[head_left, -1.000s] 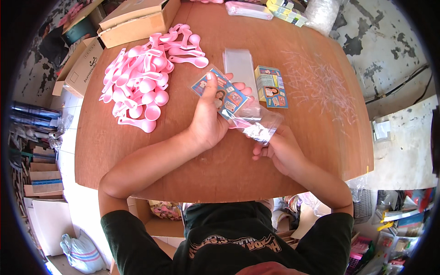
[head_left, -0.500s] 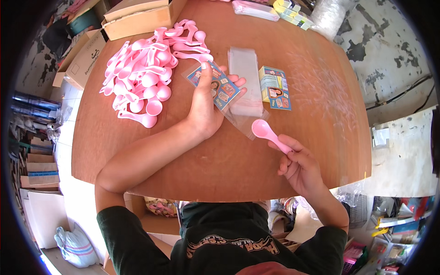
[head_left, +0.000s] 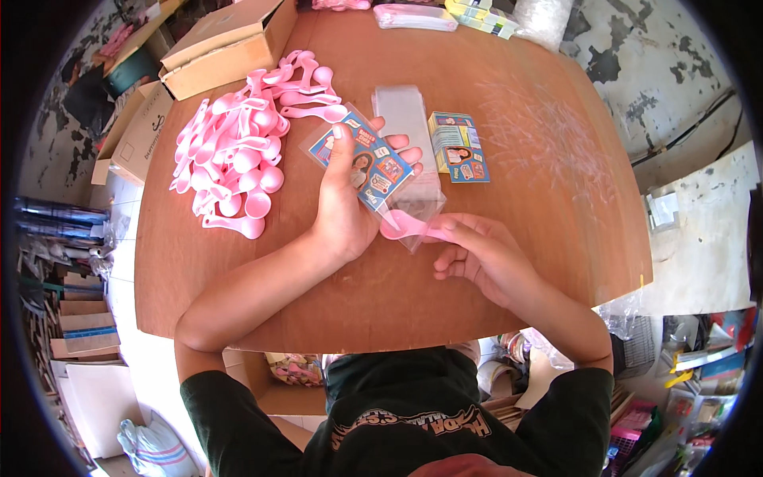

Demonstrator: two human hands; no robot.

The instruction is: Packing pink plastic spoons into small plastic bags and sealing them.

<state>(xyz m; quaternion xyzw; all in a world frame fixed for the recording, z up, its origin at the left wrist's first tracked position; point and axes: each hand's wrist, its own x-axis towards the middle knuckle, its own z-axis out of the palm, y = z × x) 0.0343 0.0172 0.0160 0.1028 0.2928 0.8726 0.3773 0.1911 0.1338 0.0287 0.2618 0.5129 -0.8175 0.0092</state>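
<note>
My left hand (head_left: 343, 208), palm up, pinches a clear plastic bag holding a blue printed card (head_left: 372, 165) under its thumb. The bag's loose end points toward my right hand (head_left: 486, 253), whose thumb and finger grip the handle of a pink plastic scoop spoon (head_left: 400, 226). The spoon's bowl is at the bag's end and seems to lie inside the clear film. Beneath and beyond my left hand lies a stack of clear bags (head_left: 400, 107). A stack of printed cards (head_left: 461, 149) stands just right of them.
A large heap of pink spoons (head_left: 226, 151) covers the table's left side. Cardboard boxes (head_left: 218, 60) stand at the far left. Along the far edge lie a clear-wrapped pack (head_left: 415, 17), yellow card packs (head_left: 481, 17) and a plastic roll (head_left: 543, 20). The wooden table (head_left: 548, 230) ends near my body.
My right hand has brought the spoon leftward and slightly up to the bag's end. My left hand still holds the bag and card. The whole view has shifted slightly.
</note>
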